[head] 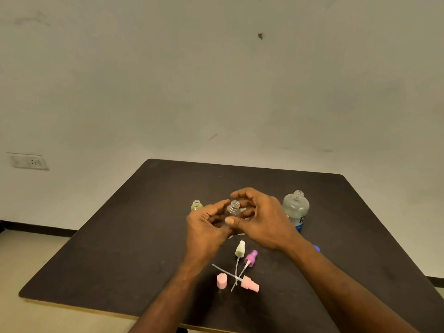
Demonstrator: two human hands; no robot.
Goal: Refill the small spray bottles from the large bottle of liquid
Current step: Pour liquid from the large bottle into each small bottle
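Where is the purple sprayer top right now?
In the head view, the purple plastic spray top lies on the dark table, right of centre, beside the cream spray top and just near of the right hand.
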